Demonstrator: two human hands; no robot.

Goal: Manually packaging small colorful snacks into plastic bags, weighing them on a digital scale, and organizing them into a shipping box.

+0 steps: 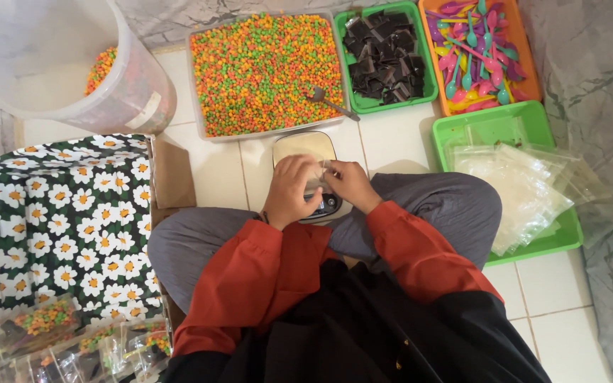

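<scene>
While both the left hand (289, 190) and right hand (351, 184) pinch a small clear plastic pouch (318, 175) at frame centre above the kitchen scale (305, 147), it looks light, limp and slippery, best held by its rim.

The scene is evenly and brightly lit from overhead, with soft shadows cast beneath the person's knees onto the white tiled floor (391, 145). Mild glare is seen on the clear plastic bags (512, 191). Edges are slightly curved by wide-angle distortion; focus is sharp throughout.
</scene>
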